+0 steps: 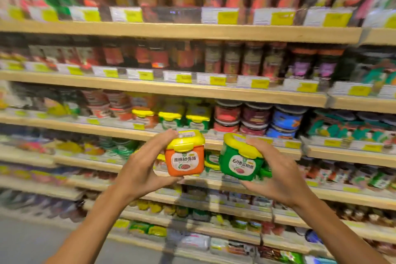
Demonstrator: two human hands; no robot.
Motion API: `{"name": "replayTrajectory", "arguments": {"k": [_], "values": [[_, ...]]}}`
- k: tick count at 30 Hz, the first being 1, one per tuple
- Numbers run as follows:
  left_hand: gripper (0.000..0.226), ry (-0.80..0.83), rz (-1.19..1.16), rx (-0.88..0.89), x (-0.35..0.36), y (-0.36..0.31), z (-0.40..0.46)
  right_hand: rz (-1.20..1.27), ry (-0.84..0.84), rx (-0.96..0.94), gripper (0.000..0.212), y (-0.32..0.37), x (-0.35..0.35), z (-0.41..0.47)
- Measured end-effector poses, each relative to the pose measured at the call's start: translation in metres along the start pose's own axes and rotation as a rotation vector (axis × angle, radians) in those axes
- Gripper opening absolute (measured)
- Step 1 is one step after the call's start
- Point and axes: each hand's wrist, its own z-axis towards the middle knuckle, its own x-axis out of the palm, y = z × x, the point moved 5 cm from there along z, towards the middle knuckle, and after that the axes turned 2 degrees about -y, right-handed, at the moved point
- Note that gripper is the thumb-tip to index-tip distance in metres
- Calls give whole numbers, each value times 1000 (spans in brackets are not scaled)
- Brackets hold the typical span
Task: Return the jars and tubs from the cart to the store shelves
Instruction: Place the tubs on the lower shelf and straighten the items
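left hand (139,169): grips the orange tub (184,154) — thumb under the base, fingers over the yellow lid, tub held upright, label facing out.
right hand (276,174): grips the green tub (241,157) — fingers on the lid, thumb under the base, tub tilted with its top leaning left.
tubs: side by side in the air in front of the shelves (171,89), near each other, not touching as far as I can see.
cart: not in view.
matching stock: a row of yellow-lidded tubs (171,119) sits on the shelf just above the hands — one orange-bodied at the left, green-bodied ones beside it. More green ones show behind the held tubs on the next shelf down.
rest of shelves: dark jars on the upper rows, round red and blue tubs to the right of the yellow-lidded row, yellow price tags along every edge. Much of it blurred, labels unreadable.
step, my read: matching each tub to its slot, neither placed yet.
doing it well: match body colour to the row, orange to the left. Place one at a time, level the green tub first, set it flat behind the front rail with label forward, let go only once it stands.
risk: a tilted tub could knock neighbours.
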Motion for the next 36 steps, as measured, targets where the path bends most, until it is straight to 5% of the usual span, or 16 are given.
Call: {"name": "replayTrajectory", "arguments": {"k": [20, 36], "values": [[98, 3, 70, -63, -30, 90, 0, 92, 9, -87, 88, 7, 86, 90], [97, 38, -2, 139, -45, 155, -2, -38, -45, -26, 89, 38, 115, 99]]}}
